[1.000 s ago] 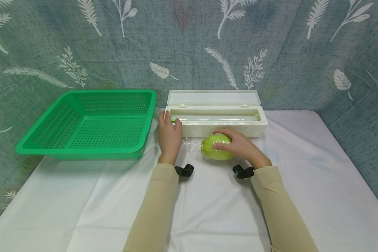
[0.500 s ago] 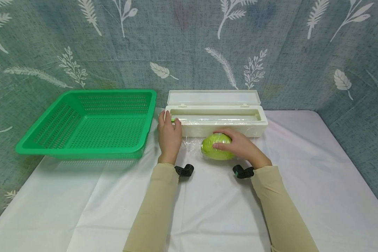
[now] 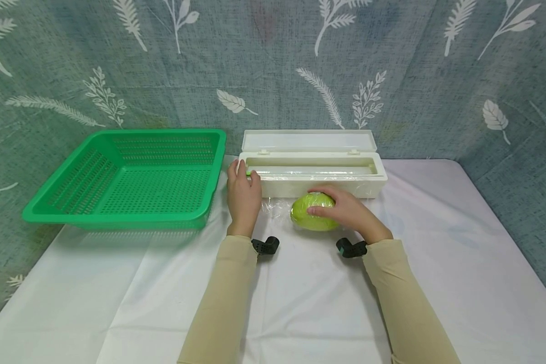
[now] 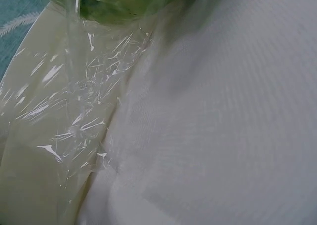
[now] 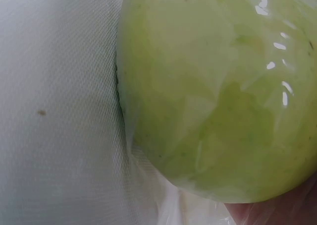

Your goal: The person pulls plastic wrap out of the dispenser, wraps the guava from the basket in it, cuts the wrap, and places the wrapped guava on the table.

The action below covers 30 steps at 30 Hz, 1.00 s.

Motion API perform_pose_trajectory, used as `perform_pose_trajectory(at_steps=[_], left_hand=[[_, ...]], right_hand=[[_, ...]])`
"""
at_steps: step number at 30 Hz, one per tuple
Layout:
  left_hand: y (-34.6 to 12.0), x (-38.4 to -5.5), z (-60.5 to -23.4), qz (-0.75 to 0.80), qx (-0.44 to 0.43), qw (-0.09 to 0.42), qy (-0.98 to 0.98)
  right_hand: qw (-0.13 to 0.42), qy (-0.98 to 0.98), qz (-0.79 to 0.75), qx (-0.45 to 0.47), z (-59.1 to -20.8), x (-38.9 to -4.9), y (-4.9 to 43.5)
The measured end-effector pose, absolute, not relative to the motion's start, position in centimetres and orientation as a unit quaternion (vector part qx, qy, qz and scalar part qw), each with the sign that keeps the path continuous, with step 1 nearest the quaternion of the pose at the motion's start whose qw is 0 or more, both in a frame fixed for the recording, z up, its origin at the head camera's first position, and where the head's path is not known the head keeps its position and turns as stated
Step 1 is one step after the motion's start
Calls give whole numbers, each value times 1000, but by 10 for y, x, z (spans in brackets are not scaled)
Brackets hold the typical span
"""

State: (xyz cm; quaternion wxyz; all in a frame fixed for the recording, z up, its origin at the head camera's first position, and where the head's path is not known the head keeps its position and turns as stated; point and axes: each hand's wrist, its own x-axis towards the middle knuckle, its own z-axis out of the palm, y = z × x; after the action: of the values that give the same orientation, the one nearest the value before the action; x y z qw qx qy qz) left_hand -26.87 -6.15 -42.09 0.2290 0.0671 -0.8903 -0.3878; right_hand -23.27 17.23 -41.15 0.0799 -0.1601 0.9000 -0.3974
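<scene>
- Two tan sleeves (image 3: 216,308) reach forward from the near edge of the view, each with a black wrist camera (image 3: 265,246) at its cuff.
- Beneath them lies the worktop (image 3: 300,313), covered in white cloth that carries a few folds; the right wrist view shows a small brown speck (image 5: 41,112) on the white.
- On the worktop, just in front of the box, sits a green fruit (image 3: 304,215), rounded and lying on its side, with glossy plastic film over its skin.
- The right hand (image 3: 348,210) holds this fruit from its right side, thumb curled over the near face and fingers round the far one.
- Clear film (image 3: 276,208) lies wrinkled to the left of the fruit, against the front of the box; the left wrist view shows its creases and bright glints up close.
- The left hand (image 3: 244,202) rests at the left end of the box, its thumb and forefinger bent on either side of a small green tab (image 3: 248,173); whether they pinch it, I cannot tell.
- The white box (image 3: 296,189) is long and low, set crosswise, with a pale roll (image 3: 318,171) lying inside along its length.
- Left of the box, just apart from it, stands a green basket (image 3: 127,219) with slotted sides.
- Behind, the box's lid (image 3: 309,141) is swung back on two hinges.
- Farthest off hangs a grey-blue curtain (image 3: 273,76) printed with white leaves and sprigs.
</scene>
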Motion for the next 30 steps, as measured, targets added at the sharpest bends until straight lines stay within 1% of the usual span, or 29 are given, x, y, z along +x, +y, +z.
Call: perform_pose_trajectory(at_steps=[11, 17, 24, 30], left_hand=[[-62, -268, -421, -392, 65, 241, -886], [-64, -267, -419, -402, 60, 237, -882], [-70, -271, -422, -410, 57, 263, -871], [-71, -271, -423, -416, 53, 265, -868]], right_hand=[[79, 896, -403, -166, -409, -232, 172], [77, 896, -403, -169, -409, -232, 172], [80, 898, -402, -162, -410, -232, 172], [79, 897, -403, -165, -410, -232, 172]])
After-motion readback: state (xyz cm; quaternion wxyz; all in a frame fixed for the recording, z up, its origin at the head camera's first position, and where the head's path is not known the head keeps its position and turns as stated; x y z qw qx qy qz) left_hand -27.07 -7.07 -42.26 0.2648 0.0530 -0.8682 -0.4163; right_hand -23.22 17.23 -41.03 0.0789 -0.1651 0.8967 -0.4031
